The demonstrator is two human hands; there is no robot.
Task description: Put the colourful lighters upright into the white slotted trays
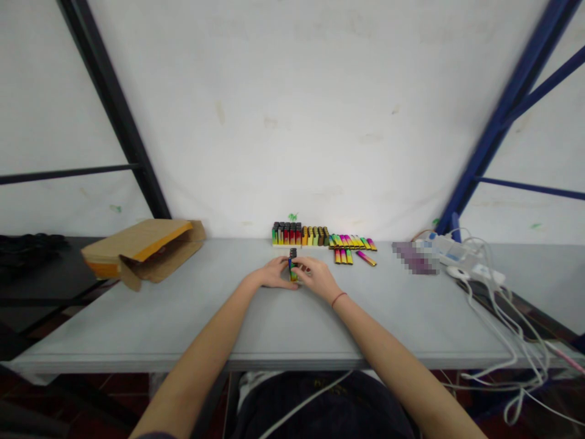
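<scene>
A few upright lighters (293, 268) with black tops and bright multicoloured bodies stand in a short row between my hands on the grey table. My left hand (273, 274) curves round their left side, thumb along the near end. From the right, my right hand (317, 278) closes its fingers on the same row; a thin red band circles that wrist. The fingers partly hide the lighters. Behind them, against the wall, stand upright lighters with red and green bodies (286, 235) and a yellowish group (315, 236).
Multicoloured lighters (351, 242) lie flat right of the upright ones, with several more in front, one lying slantwise (366, 259). An open cardboard box (141, 247) rests at the left. White cables (496, 299) and a power strip (450, 249) crowd the right side.
</scene>
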